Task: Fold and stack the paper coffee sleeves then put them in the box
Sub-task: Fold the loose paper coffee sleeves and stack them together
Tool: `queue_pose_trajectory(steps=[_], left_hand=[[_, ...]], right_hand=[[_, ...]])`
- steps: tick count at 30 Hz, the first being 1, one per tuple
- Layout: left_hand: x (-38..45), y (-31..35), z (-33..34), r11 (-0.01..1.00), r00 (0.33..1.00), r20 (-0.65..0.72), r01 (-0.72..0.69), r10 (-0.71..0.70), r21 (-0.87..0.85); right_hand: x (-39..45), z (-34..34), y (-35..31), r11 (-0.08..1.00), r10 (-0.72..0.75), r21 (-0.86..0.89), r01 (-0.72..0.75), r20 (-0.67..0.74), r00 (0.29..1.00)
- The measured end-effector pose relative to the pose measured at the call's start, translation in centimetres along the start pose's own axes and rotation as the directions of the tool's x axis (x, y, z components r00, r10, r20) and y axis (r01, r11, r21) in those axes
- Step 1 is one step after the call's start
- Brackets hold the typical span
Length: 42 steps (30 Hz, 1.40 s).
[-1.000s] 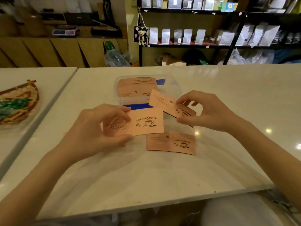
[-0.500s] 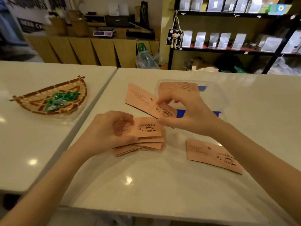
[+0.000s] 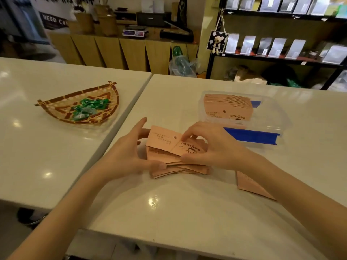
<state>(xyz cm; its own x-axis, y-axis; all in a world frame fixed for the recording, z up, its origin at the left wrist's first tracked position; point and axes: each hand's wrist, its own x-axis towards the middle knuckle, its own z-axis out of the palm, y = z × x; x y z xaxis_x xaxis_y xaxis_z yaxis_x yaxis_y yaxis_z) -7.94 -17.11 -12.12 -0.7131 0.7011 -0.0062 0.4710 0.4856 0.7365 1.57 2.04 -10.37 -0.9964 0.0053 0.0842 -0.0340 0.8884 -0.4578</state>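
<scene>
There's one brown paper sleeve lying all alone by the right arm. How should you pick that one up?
Take the lone sleeve by its near left edge, the part not hidden under the right forearm. It lies flat on the table, so slide a fingertip under that edge or pull it to the table's rim, then pinch it between thumb and finger. The left hand has the clearer way in; both hands are busy with the stack.

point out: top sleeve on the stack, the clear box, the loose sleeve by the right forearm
top sleeve [image 3: 165,139]: head view, on its left printed panel.
clear box [image 3: 270,109]: head view, on its right wall.
loose sleeve [image 3: 249,184]: head view, on the visible part beside the forearm.
</scene>
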Motion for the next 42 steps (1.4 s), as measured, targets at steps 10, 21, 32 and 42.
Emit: queue_pose_trajectory(steps=[10,21,32,42], left_hand=[[0.2,1.9,0.3,0.93,0.995,0.033,-0.1,0.095,0.354],[1.0,9.3,6.0,0.738,0.846,0.283,-0.532,0.451,0.414],[2.9,13.5,11.6,0.743,0.775,0.456,-0.598,0.438,0.303],[3.0,13.2,12.2,0.766,0.828,0.459,-0.512,0.321,0.388]], right_hand=[[-1.0,-0.6,0.5,0.999,0.033,-0.033,-0.03,0.095,0.995],[-8.1,-5.4,4.1,0.97,0.236,0.066,-0.233,-0.03,0.971],[-15.5,-5.6,8.0,0.93,0.365,0.055,-0.364,-0.013,0.931],[-16.5,-4.5,8.7,0.942,0.336,0.008,-0.336,-0.033,0.941]])
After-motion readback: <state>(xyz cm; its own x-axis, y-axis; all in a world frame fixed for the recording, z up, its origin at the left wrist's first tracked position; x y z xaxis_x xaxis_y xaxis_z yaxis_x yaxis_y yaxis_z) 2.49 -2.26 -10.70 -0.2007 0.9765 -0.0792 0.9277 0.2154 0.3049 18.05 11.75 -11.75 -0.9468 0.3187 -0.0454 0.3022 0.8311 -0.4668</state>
